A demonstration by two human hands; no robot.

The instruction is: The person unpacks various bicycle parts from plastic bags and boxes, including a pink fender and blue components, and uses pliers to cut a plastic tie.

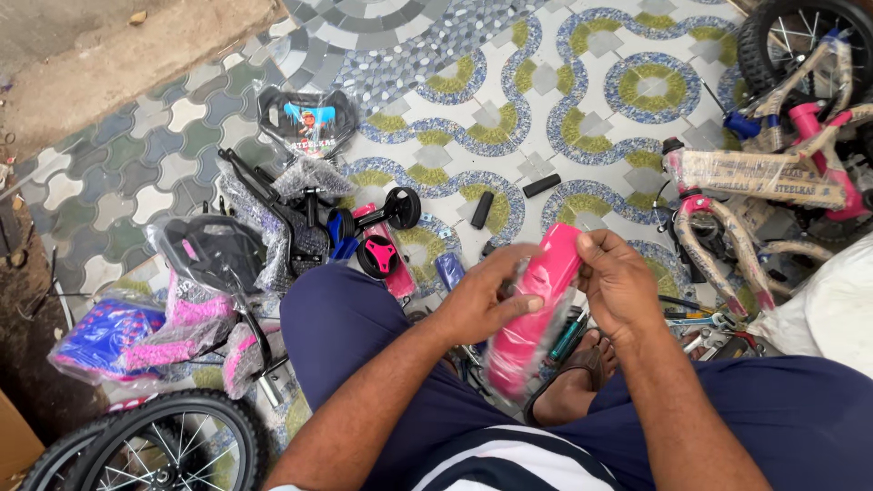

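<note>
We look down on a paved floor (582, 82) of interlocking tiles: white and grey pieces set with winding blue pebble bands and yellow-green patches. To the left the pattern gives way to plainer grey and dull green tiles (136, 164). Beyond them, at the upper left, we see a raised concrete step (118, 55), bare and dusty, with a dry leaf (137, 17) lying on it. Along the left edge runs a strip of dark earth (23, 300). Daylight falls evenly, soft, with only faint shadows.
</note>
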